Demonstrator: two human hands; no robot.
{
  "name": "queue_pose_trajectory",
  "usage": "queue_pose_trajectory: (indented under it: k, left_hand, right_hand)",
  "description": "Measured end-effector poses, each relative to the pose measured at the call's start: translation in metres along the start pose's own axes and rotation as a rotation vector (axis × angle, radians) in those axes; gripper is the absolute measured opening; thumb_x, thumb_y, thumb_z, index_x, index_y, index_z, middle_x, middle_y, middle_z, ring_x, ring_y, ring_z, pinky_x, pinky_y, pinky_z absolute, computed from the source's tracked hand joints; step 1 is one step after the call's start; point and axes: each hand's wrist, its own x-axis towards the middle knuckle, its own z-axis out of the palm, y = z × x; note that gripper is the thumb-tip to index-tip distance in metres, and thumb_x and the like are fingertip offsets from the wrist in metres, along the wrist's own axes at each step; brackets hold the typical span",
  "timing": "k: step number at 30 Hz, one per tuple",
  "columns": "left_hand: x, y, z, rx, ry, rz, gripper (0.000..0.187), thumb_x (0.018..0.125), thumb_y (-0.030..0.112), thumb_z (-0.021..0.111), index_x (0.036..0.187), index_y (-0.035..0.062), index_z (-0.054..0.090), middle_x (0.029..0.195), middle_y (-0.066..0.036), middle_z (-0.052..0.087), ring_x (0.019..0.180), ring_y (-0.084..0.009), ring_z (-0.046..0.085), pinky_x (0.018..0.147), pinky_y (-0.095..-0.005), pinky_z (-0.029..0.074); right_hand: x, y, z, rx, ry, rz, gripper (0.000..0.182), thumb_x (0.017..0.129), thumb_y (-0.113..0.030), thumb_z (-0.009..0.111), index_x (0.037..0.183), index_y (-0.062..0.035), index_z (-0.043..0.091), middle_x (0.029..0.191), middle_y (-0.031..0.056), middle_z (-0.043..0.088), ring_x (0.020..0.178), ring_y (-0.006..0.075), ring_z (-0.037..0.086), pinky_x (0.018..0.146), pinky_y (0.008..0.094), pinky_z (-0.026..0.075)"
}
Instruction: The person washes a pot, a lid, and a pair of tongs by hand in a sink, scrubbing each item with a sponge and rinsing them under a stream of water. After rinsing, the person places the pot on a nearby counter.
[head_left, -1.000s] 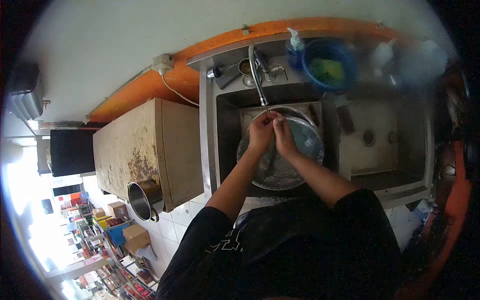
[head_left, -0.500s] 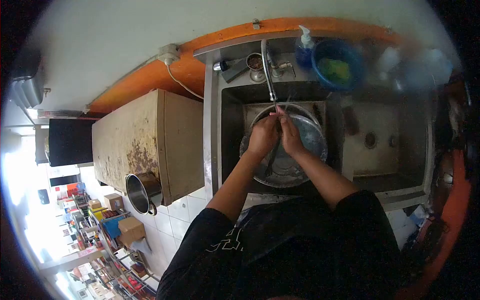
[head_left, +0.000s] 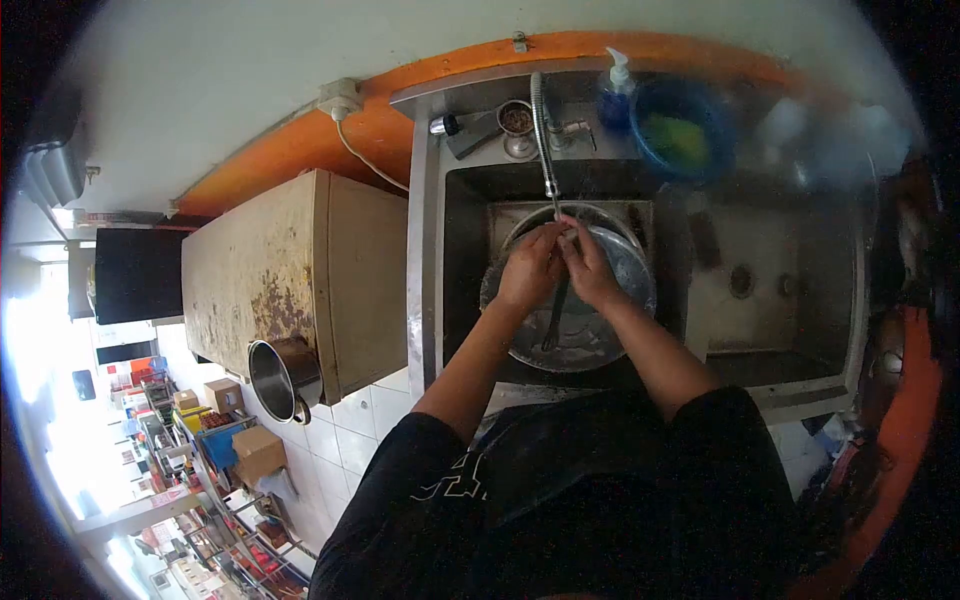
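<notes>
Under the spring-coiled faucet [head_left: 545,140], my left hand [head_left: 530,268] and my right hand [head_left: 590,268] meet over a round metal basin [head_left: 640,330] in the sink. Both sets of fingers are closed together near the faucet's tip. A long dark utensil [head_left: 555,315] runs from between the hands down over the basin, its lower end reaching the wet bottom. My left fingers curl around its hidden upper part. Whatever my right fingers pinch is too small and covered to name. Greyish liquid [head_left: 625,265] shows inside the basin.
A second sink compartment [head_left: 750,320] adjoins on the right. Behind it stand a blue bowl [head_left: 650,165] with something yellow-green inside and a pump bottle [head_left: 615,100]. A metal cup [head_left: 517,120] stands left of the faucet. A worn cabinet [head_left: 360,280] and a pot [head_left: 275,380] are farther left.
Both hands have shifted slightly right, and the dark utensil with them. My right hand's fingers have bent more around the tip area. The whole view has tilted a little.
</notes>
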Motion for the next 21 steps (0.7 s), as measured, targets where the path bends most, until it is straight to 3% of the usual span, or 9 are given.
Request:
queue_pose_trajectory:
  k: [4,5,7,9,10,12,16,19,21]
  left_hand:
    - [-0.01,0.028,-0.002,0.038,0.061,-0.197,0.041,0.081,0.008,0.064,0.121,0.0038,0.054,0.132,-0.022,0.046,0.117,-0.0397,0.05,0.089,-0.0447,0.046]
    - [-0.021,0.019,0.009,0.035,0.14,-0.272,0.044,0.083,0.018,0.064,0.123,0.0039,0.052,0.134,-0.022,0.044,0.121,-0.039,0.045,0.092,-0.0453,0.044]
    - [-0.038,-0.014,0.037,0.02,0.25,-0.376,0.049,0.085,0.028,0.065,0.125,0.004,0.049,0.135,-0.022,0.042,0.125,-0.0383,0.041,0.095,-0.0458,0.042]
    - [-0.057,-0.05,0.068,-0.655,-0.12,-0.949,0.064,0.087,0.051,0.057,0.128,0.004,0.042,0.133,-0.021,0.042,0.125,-0.0352,0.04,0.097,-0.0484,0.04]
    - [-0.053,-0.035,0.059,-0.675,-0.095,-0.962,0.064,0.087,0.051,0.057,0.128,0.004,0.042,0.133,-0.021,0.042,0.125,-0.0352,0.04,0.097,-0.0484,0.04]
    - [-0.044,-0.005,0.043,-1.586,-0.068,-1.11,0.07,0.089,0.06,0.047,0.13,0.0051,0.037,0.127,-0.018,0.048,0.113,-0.0309,0.049,0.095,-0.0497,0.04]
    - [-0.028,-0.009,0.046,-1.801,-0.105,-1.142,0.062,0.093,0.05,0.049,0.133,0.0054,0.033,0.12,-0.017,0.055,0.096,-0.0299,0.057,0.086,-0.0487,0.047]
    - [-0.022,-0.014,0.049,-1.264,-0.024,-0.882,0.037,0.098,0.023,0.045,0.128,0.0037,0.039,0.095,-0.01,0.063,0.067,-0.0195,0.058,0.057,-0.0338,0.05]
    - [-0.023,-0.013,0.052,-1.283,-0.003,-0.857,0.034,0.097,0.022,0.044,0.126,0.0039,0.041,0.092,-0.009,0.062,0.066,-0.0176,0.056,0.056,-0.0324,0.049]
  right_hand:
    - [-0.004,-0.015,-0.012,-0.017,0.033,0.131,0.035,0.098,-0.027,0.049,0.125,-0.0044,0.045,0.122,0.0129,0.055,0.119,0.0246,0.051,0.101,0.0369,0.04]
    - [-0.006,-0.018,-0.016,-0.041,0.01,0.137,0.035,0.098,-0.027,0.049,0.125,-0.0044,0.045,0.122,0.0129,0.055,0.119,0.0246,0.051,0.101,0.0369,0.04]
    - [-0.011,-0.029,-0.017,0.133,0.051,-0.109,0.025,0.098,-0.016,0.048,0.119,-0.0028,0.045,0.12,0.0149,0.056,0.116,0.0239,0.053,0.097,0.036,0.044]
    - [-0.021,-0.038,-0.019,-0.007,0.011,-0.266,0.026,0.097,-0.015,0.05,0.119,-0.0031,0.044,0.12,0.0154,0.056,0.119,0.0264,0.052,0.098,0.0379,0.043]
    - [-0.027,-0.043,-0.02,-0.13,0.009,-0.438,0.026,0.095,-0.013,0.053,0.118,-0.0035,0.042,0.12,0.0159,0.056,0.122,0.0288,0.05,0.1,0.0398,0.042]
    - [-0.046,-0.044,-0.02,-0.223,-0.085,-0.445,0.03,0.094,-0.013,0.055,0.119,-0.0052,0.04,0.122,0.017,0.055,0.127,0.0341,0.045,0.104,0.0459,0.037]
    - [-0.071,-0.033,-0.006,-0.135,-0.252,-0.541,0.033,0.088,-0.015,0.063,0.114,-0.0083,0.044,0.127,0.0178,0.053,0.128,0.0392,0.043,0.108,0.0547,0.027]
    - [-0.078,-0.035,-0.014,-0.388,-0.435,-0.52,0.048,0.08,-0.03,0.073,0.113,-0.0062,0.048,0.126,0.0186,0.052,0.13,0.0417,0.038,0.11,0.0548,0.022]
    - [-0.074,-0.034,-0.02,-0.516,-0.344,-0.529,0.054,0.08,-0.031,0.074,0.119,-0.006,0.046,0.13,0.0188,0.048,0.133,0.0414,0.034,0.111,0.0535,0.021]
